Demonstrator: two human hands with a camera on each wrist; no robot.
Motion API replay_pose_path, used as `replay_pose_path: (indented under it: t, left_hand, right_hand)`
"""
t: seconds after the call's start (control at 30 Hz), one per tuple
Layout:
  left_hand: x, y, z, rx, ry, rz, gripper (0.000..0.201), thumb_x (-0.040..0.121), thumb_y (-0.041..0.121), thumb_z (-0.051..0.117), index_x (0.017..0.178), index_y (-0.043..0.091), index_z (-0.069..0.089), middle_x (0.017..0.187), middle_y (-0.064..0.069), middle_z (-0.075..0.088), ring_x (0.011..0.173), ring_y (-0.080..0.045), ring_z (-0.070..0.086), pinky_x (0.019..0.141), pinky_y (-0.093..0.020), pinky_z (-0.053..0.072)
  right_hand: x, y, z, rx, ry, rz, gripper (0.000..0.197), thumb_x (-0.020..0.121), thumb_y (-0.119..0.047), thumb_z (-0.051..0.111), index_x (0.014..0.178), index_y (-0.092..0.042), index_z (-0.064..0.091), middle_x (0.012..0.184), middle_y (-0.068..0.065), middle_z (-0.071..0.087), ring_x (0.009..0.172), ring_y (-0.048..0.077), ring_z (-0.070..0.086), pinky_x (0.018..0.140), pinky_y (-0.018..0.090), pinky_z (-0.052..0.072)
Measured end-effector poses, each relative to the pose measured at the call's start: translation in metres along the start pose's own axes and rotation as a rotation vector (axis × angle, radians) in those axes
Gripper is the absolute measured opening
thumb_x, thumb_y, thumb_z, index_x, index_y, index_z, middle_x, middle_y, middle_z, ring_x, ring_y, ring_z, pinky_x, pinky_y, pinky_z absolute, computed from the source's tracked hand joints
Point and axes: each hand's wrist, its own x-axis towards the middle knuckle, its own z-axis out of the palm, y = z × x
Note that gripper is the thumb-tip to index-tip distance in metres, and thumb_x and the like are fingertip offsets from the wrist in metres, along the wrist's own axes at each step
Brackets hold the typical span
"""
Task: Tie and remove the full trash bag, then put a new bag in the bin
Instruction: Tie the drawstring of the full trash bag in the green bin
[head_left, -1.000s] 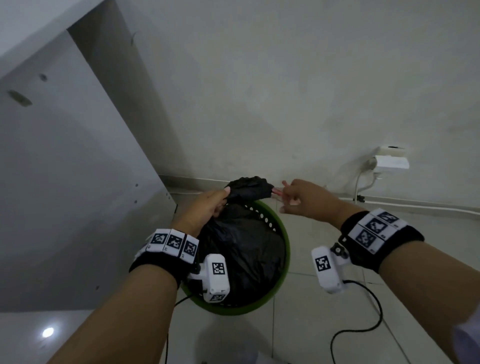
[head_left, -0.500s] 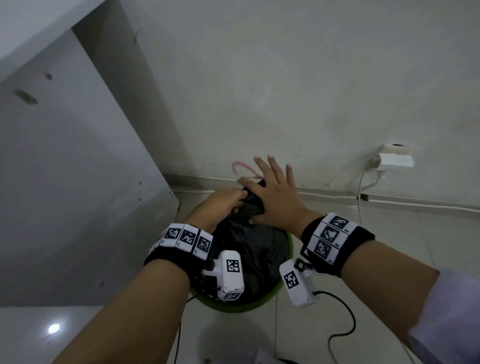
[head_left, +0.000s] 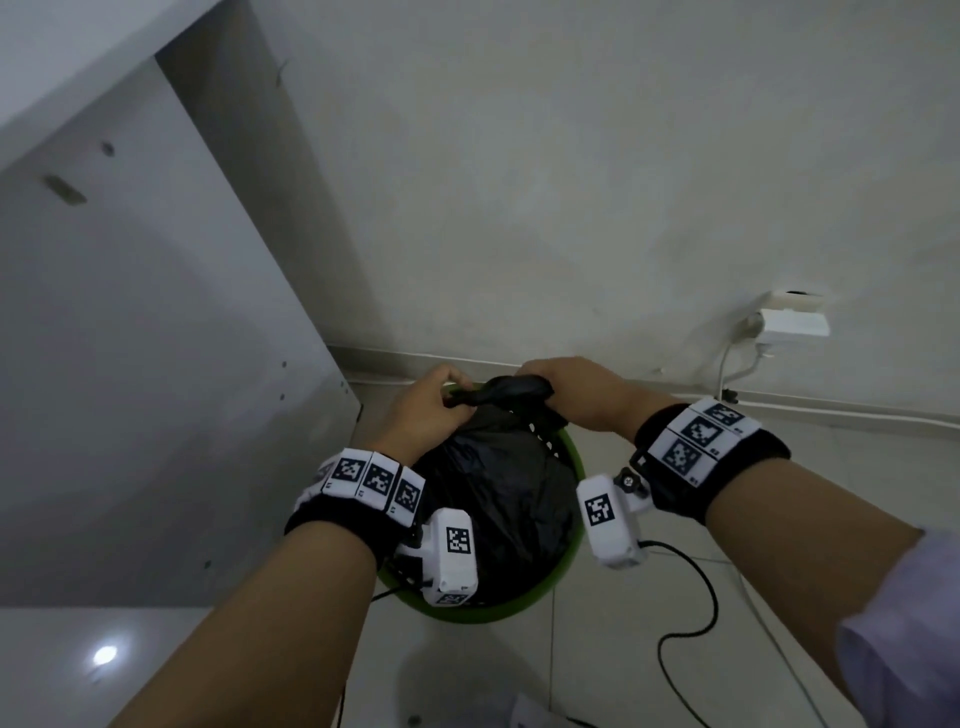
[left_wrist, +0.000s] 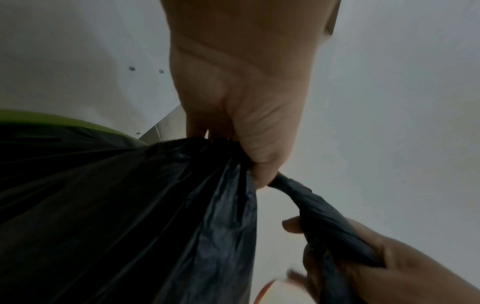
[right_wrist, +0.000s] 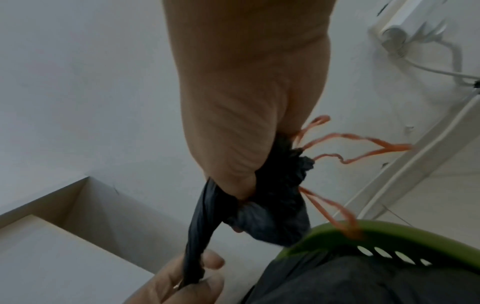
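Head view: the bag (head_left: 493, 499) sat in the bin (head_left: 569, 457) at centre frame; its gathered neck (head_left: 498, 391) ran left to right between the left hand (head_left: 423, 410) and right hand (head_left: 576, 389), both gripping it. Wrist views: drawstrings (right_wrist: 345, 142) trailed right of the right hand, toward open floor.

Head view looks down; wrist views close, upward; all share bag neck (head_left: 498, 392).

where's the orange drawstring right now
In the right wrist view, the orange drawstring loops out of the bunched black bag top gripped by the right hand, above the green bin rim.
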Motion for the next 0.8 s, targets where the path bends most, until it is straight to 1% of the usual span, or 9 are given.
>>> replay_pose_path:
  t: [0.1, 0.2, 0.27, 0.37, 0.47, 0.53, 0.6, 0.63, 0.8]
  left_hand:
    - [0.005, -0.012, -0.003, 0.345, 0.047, -0.067, 0.015, 0.084, 0.043, 0.066, 0.082, 0.03, 0.059, 0.1, -0.003, 0.052, 0.092, -0.021, 0.054, 0.086, -0.03, 0.044]
    - [0.006, -0.015, -0.008, 0.447, -0.025, -0.114, 0.022, 0.084, 0.05, 0.061, 0.073, 0.032, 0.057, 0.1, -0.002, 0.066, 0.096, -0.023, 0.061, 0.088, -0.034, 0.049]
    - [0.006, -0.012, -0.01, 0.406, -0.055, -0.142, 0.016, 0.087, 0.047, 0.059, 0.089, 0.033, 0.068, 0.102, -0.001, 0.07, 0.095, -0.023, 0.065, 0.084, -0.032, 0.052]
    - [0.004, -0.009, -0.009, 0.076, -0.069, -0.296, 0.017, 0.089, 0.033, 0.063, 0.099, 0.021, 0.069, 0.084, -0.005, 0.07, 0.069, -0.026, 0.069, 0.06, -0.034, 0.059]
    - [0.006, -0.007, -0.005, -0.169, -0.116, -0.442, 0.025, 0.09, 0.02, 0.066, 0.11, 0.005, 0.065, 0.092, -0.021, 0.07, 0.07, -0.034, 0.069, 0.062, -0.049, 0.061]
    - [0.004, -0.002, -0.005, -0.232, -0.135, -0.487, 0.028, 0.092, 0.02, 0.065, 0.113, 0.001, 0.062, 0.093, -0.024, 0.069, 0.06, -0.03, 0.07, 0.045, -0.036, 0.058]
    - [0.004, -0.002, -0.007, -0.137, -0.118, -0.501, 0.034, 0.091, 0.033, 0.067, 0.106, 0.003, 0.063, 0.069, -0.011, 0.065, 0.037, -0.013, 0.059, 0.032, -0.017, 0.039]
    - [0.003, -0.004, -0.009, -0.082, -0.108, -0.501, 0.038, 0.089, 0.04, 0.067, 0.101, 0.005, 0.064, 0.059, -0.005, 0.06, 0.032, -0.009, 0.051, 0.033, -0.015, 0.033]
    - [-0.007, -0.004, -0.013, -0.212, -0.137, -0.569, 0.042, 0.091, 0.054, 0.055, 0.092, 0.013, 0.056, 0.053, -0.001, 0.047, 0.029, -0.007, 0.037, 0.034, -0.011, 0.027]
  right_hand:
    - [-0.01, -0.003, 0.003, 0.214, -0.031, 0.076, 0.014, 0.092, -0.021, 0.06, 0.102, -0.018, 0.05, 0.082, -0.002, 0.056, 0.073, 0.014, 0.058, 0.055, 0.018, 0.04]
    - [-0.021, -0.005, 0.004, 0.433, -0.087, 0.138, 0.03, 0.089, -0.033, 0.065, 0.106, -0.01, 0.055, 0.065, -0.007, 0.048, 0.042, -0.005, 0.049, 0.037, 0.007, 0.03]
    - [-0.025, -0.004, 0.007, 0.514, -0.105, 0.165, 0.036, 0.094, -0.042, 0.055, 0.106, -0.008, 0.06, 0.064, -0.006, 0.052, 0.043, -0.003, 0.05, 0.041, 0.011, 0.036]
    - [-0.027, -0.004, 0.017, 0.828, -0.167, 0.287, 0.046, 0.096, -0.05, 0.046, 0.098, -0.006, 0.062, 0.061, 0.006, 0.05, 0.039, 0.013, 0.046, 0.048, 0.02, 0.045]
    - [-0.029, -0.002, 0.027, 0.873, -0.205, 0.334, 0.044, 0.097, -0.046, 0.046, 0.086, -0.008, 0.066, 0.061, 0.008, 0.055, 0.04, 0.014, 0.05, 0.045, 0.017, 0.042]
    - [-0.028, -0.004, 0.035, 0.908, -0.293, 0.358, 0.038, 0.095, -0.042, 0.053, 0.095, -0.007, 0.069, 0.084, 0.011, 0.071, 0.068, 0.021, 0.069, 0.063, 0.025, 0.055]
    - [-0.025, -0.009, 0.041, 0.76, -0.343, 0.278, 0.035, 0.094, -0.042, 0.055, 0.101, -0.011, 0.069, 0.102, 0.004, 0.071, 0.097, 0.024, 0.067, 0.088, 0.03, 0.052]
    - [-0.022, -0.015, 0.043, 0.656, -0.352, 0.224, 0.031, 0.094, -0.042, 0.054, 0.096, -0.015, 0.069, 0.1, -0.002, 0.068, 0.099, 0.021, 0.064, 0.09, 0.028, 0.048]
    - [-0.007, -0.041, 0.055, 0.715, -0.393, 0.167, 0.026, 0.093, -0.023, 0.061, 0.068, -0.015, 0.059, 0.056, -0.003, 0.06, 0.05, 0.01, 0.058, 0.055, 0.025, 0.048]
